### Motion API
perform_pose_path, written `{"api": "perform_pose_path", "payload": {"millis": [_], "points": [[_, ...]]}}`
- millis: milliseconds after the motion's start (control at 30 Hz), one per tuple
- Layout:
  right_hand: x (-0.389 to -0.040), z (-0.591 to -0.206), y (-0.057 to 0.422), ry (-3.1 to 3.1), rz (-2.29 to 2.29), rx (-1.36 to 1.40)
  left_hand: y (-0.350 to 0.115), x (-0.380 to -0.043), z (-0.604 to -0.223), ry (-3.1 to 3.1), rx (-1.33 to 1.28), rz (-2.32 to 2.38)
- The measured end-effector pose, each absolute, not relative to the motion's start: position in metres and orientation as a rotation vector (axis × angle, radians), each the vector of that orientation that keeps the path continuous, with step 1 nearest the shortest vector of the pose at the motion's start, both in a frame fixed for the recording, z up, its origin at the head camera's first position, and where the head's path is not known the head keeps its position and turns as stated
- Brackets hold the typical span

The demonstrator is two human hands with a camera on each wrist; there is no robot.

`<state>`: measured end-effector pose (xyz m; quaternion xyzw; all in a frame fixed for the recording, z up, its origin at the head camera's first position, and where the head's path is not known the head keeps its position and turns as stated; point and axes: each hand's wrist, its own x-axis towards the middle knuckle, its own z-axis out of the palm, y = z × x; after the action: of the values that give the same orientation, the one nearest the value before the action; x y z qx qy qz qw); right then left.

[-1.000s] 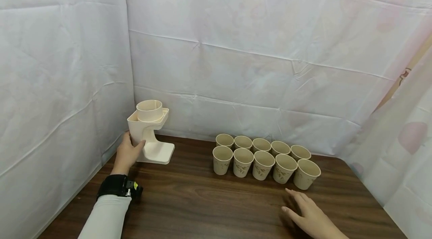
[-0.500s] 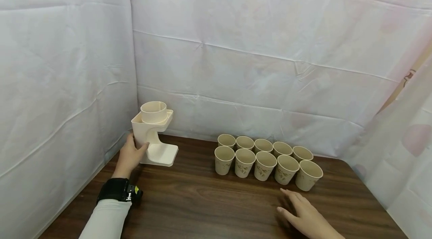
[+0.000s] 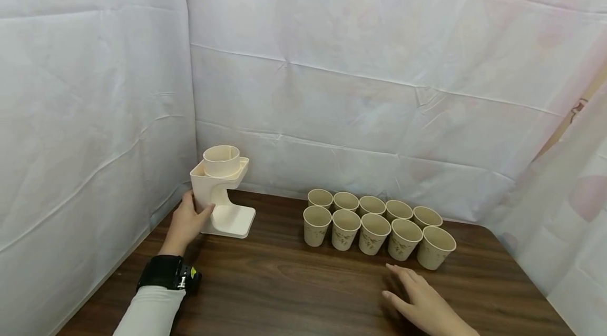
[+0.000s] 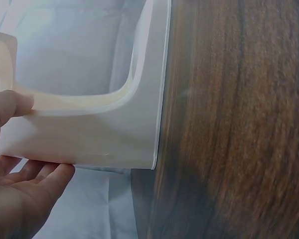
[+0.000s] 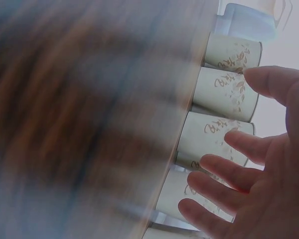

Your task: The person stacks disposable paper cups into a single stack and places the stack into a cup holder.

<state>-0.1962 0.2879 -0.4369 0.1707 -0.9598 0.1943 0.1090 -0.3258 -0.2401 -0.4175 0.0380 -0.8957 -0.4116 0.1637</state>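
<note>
- Gripping the holder (image 3: 204,188), the left hand (image 3: 184,224) has its thumb (image 4: 15,103) on the inner curve and its fingers (image 4: 50,179) against the outer back.
- The holder stands upright at the left of the tabletop (image 3: 284,299), near the corner of the cloth (image 3: 303,88), with the tube (image 3: 222,163) set in its top.
- For a clean move, this low grip seems sound; the squeeze should be even, since the tube probably makes the holder top-heavy.
- Sliding it with the base (image 3: 232,218) flat is likely safer than tilting; whether its full weight rests on the tabletop, I cannot tell.
- The right hand (image 3: 424,302) holds nothing, its fingers relaxed and spread, just in front of the cups (image 3: 371,238).
- Those ten stand upright in two close rows of five, well apart from the holder; the right hand is best held back from the front row, as a light cup could tip easily.
</note>
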Motion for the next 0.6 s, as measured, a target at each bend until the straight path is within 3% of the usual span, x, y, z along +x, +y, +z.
{"api": "perform_pose_path", "payload": {"millis": [600], "points": [[-0.198,-0.437,0.274,-2.841,0.575,0.557,-0.224,-0.308,-0.413,-2.583,-0.032,-1.127]]}}
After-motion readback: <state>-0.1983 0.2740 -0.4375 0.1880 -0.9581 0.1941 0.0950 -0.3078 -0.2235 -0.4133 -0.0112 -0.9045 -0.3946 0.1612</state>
